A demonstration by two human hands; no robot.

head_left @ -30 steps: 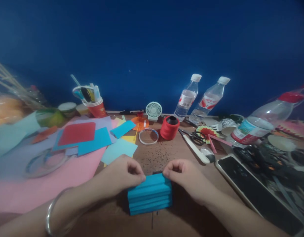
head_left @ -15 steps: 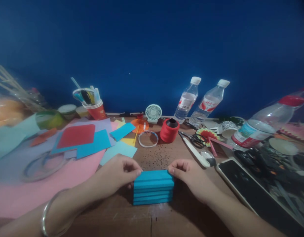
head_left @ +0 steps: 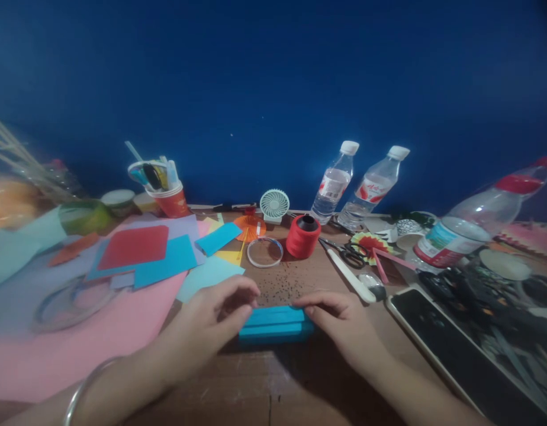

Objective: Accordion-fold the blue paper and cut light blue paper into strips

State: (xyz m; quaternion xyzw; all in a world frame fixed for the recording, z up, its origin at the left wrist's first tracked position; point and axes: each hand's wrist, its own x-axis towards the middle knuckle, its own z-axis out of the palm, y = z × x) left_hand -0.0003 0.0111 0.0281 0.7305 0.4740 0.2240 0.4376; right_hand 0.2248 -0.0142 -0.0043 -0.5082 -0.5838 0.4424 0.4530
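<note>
A strip of pleated blue paper (head_left: 276,325) lies across the front middle of the table, its folds pressed close together. At its left end is my left hand (head_left: 220,307), thumb against the corner and index finger curled a little above it; its other fingers are partly hidden. My right hand (head_left: 338,316) grips the right end, with index finger along the top edge and thumb on the near side. Beyond the paper, dark specks (head_left: 280,287) are scattered on the wood.
A red thread spool (head_left: 303,238), a clear ring (head_left: 264,252) and a small fan (head_left: 274,205) stand ahead. Coloured paper sheets (head_left: 162,260) cover the left. Scissors (head_left: 354,257), a white-handled tool (head_left: 351,275), a phone (head_left: 451,349) and bottles (head_left: 334,186) occupy the right.
The pleated paper has gone from spread folds facing me to a flatter, narrower stack. My left index finger has lifted from its edge, and my right fingers have slid inward along the top.
</note>
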